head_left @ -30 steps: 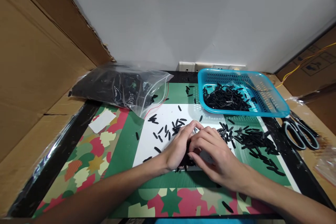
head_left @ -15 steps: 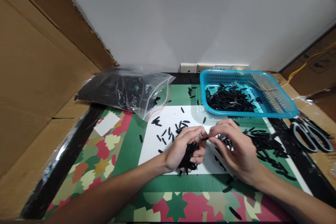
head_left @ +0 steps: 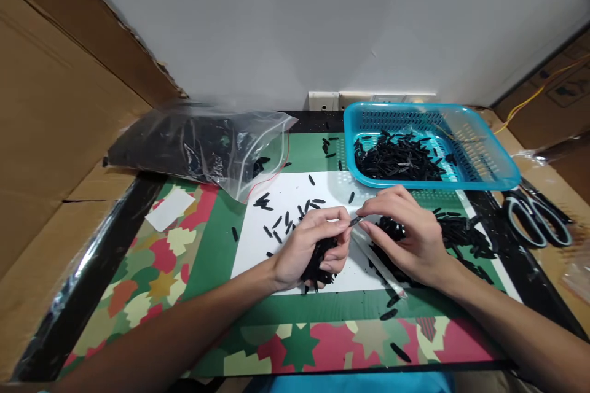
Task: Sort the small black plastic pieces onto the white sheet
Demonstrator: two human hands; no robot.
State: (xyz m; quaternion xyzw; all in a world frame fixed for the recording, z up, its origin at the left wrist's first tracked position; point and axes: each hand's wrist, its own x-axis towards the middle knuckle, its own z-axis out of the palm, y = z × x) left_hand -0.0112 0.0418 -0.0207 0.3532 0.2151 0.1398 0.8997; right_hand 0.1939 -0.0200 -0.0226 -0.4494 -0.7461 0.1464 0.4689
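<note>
My left hand [head_left: 299, 249] is curled around a bunch of small, slim black pieces [head_left: 318, 265] with pointed ends. Between thumb and forefinger of my right hand [head_left: 410, 233] is a single black piece [head_left: 355, 221], its other end touching the fingertips of my left hand. Their exact kind I cannot make out. Under the hands lies a white sheet [head_left: 258, 264] with loose black pieces [head_left: 277, 230] scattered on it. A thin white stick-like item [head_left: 378, 265] lies below my right hand, beside a larger pile of black pieces [head_left: 463, 236], partly covered by that hand.
A blue plastic basket [head_left: 433, 184] with more black pieces stands at the back right. Back left lies a clear zip bag [head_left: 203, 141] full of dark material. Scissors [head_left: 537, 218] rest at the right edge. A cardboard wall [head_left: 59, 104] rises on the left.
The view has shifted, so everything sits slightly higher and further left. The single piece between my hands has tilted, its right end now higher. My left hand keeps its bunch.
</note>
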